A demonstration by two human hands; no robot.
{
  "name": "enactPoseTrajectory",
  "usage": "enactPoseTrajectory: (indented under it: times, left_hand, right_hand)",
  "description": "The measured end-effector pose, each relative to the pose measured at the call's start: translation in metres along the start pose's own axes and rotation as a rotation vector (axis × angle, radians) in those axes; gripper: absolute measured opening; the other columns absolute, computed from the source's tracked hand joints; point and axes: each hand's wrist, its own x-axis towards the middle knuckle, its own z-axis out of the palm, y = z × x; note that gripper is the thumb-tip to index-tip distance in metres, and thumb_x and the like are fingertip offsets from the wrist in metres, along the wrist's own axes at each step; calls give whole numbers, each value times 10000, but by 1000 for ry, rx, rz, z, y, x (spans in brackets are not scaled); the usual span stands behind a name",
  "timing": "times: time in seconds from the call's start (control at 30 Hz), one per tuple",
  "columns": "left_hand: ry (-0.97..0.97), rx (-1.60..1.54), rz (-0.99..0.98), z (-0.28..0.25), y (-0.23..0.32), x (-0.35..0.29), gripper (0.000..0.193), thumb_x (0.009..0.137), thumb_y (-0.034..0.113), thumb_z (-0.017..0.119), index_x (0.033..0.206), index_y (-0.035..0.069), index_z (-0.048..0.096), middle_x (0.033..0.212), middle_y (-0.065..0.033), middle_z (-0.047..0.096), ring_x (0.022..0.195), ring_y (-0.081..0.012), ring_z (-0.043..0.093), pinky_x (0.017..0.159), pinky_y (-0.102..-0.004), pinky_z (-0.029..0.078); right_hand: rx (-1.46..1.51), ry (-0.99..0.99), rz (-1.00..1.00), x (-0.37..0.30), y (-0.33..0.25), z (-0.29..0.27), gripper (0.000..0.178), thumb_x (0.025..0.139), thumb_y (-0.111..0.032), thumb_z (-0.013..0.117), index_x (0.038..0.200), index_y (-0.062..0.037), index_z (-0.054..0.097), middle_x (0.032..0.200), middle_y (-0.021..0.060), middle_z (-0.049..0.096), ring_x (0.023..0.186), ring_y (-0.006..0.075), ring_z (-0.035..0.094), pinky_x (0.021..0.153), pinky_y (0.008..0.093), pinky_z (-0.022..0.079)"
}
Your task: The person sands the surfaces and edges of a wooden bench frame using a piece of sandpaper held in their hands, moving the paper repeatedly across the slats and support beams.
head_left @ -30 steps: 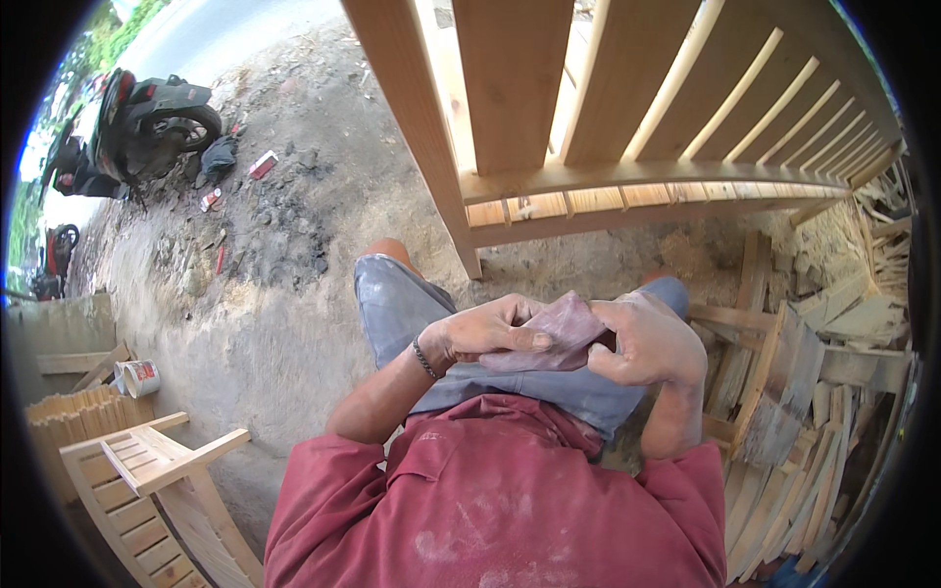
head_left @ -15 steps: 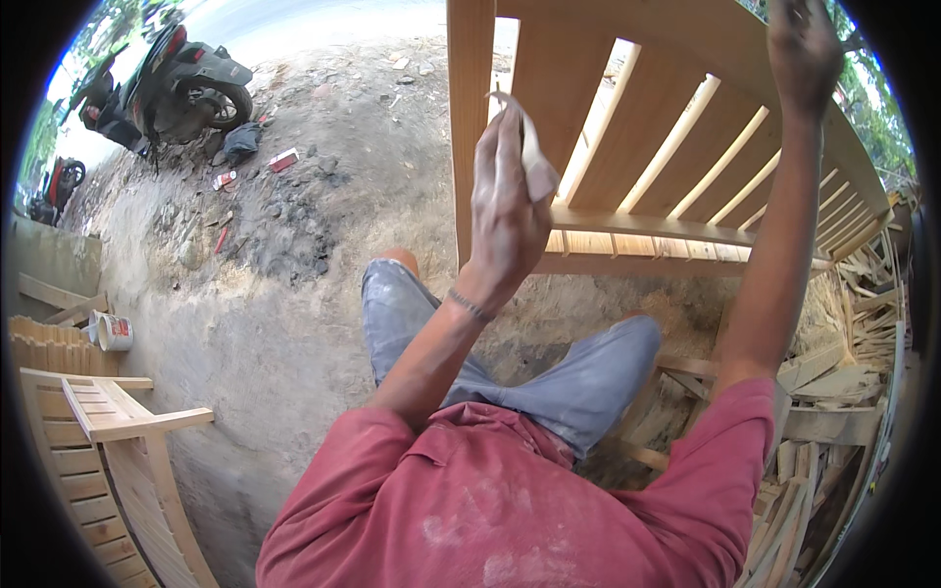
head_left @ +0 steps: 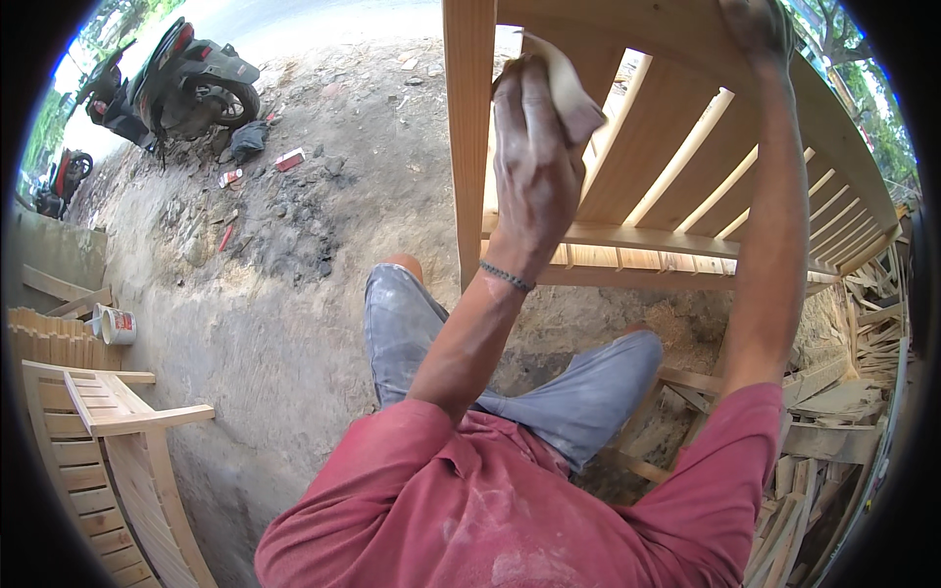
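My left hand [head_left: 537, 162] is closed on a curled, pale sheet of sandpaper [head_left: 565, 83], which sticks out past the fingers. It is at the left end of a slatted wooden bench back [head_left: 652, 147], near the upright post [head_left: 470, 127]; whether the sheet touches the wood is hidden by the hand. My right hand [head_left: 760, 34] is at the curved top rail [head_left: 676, 24], fingers bent over its far edge and partly cut off by the picture's top. Pale dust coats the left hand.
Another slatted wooden bench [head_left: 147, 423] stands at the lower left, near a white bucket [head_left: 119, 327]. Wood offcuts [head_left: 833, 402] pile up on the right. A parked motorcycle [head_left: 186, 88] and litter are on the dirt ground at the upper left.
My left hand has moved up and to the right with the sandpaper, along the slats. My right hand has shifted left and up along the top rail.
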Motion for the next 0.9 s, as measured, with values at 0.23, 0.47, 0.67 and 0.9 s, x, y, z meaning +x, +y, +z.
enactPoseTrajectory:
  times: [0.23, 0.47, 0.67, 0.9]
  left_hand:
    - [8, 235, -171, 20, -30, -31, 506, 900, -8, 540, 1391, -84, 446, 1061, -343, 627, 1043, -479, 619, 820, -500, 516]
    - [-149, -243, -561, 20, -7, 41, 136, 910, 105, 564, 919, -19, 506, 780, -168, 561, 740, -347, 541, 725, -459, 461]
    - [-78, -171, -431, 31, -34, 16, 272, 1018, 167, 455, 1213, -15, 508, 970, -262, 621, 870, -460, 612, 773, -545, 462]
    - [-140, -183, -404, 23, -24, -3, 316, 1046, 188, 422, 1221, -71, 470, 1057, -312, 592, 950, -497, 584, 818, -530, 473]
  right_hand:
    - [-64, 91, 17, -7, -13, 1, 476, 999, -403, 503, 816, -15, 711, 836, 259, 672, 873, 451, 650, 790, 507, 488]
    - [-17, 3, 56, -6, -14, -4, 495, 993, -437, 494, 859, -17, 719, 943, 266, 686, 914, 453, 651, 824, 503, 491]
    - [-11, -146, 113, -7, -37, -18, 629, 964, -568, 446, 810, -26, 725, 910, 260, 704, 895, 458, 661, 832, 514, 489]
    - [-254, -23, 237, 0, -27, -7, 698, 945, -626, 424, 843, -10, 737, 966, 287, 698, 995, 461, 650, 936, 508, 464]
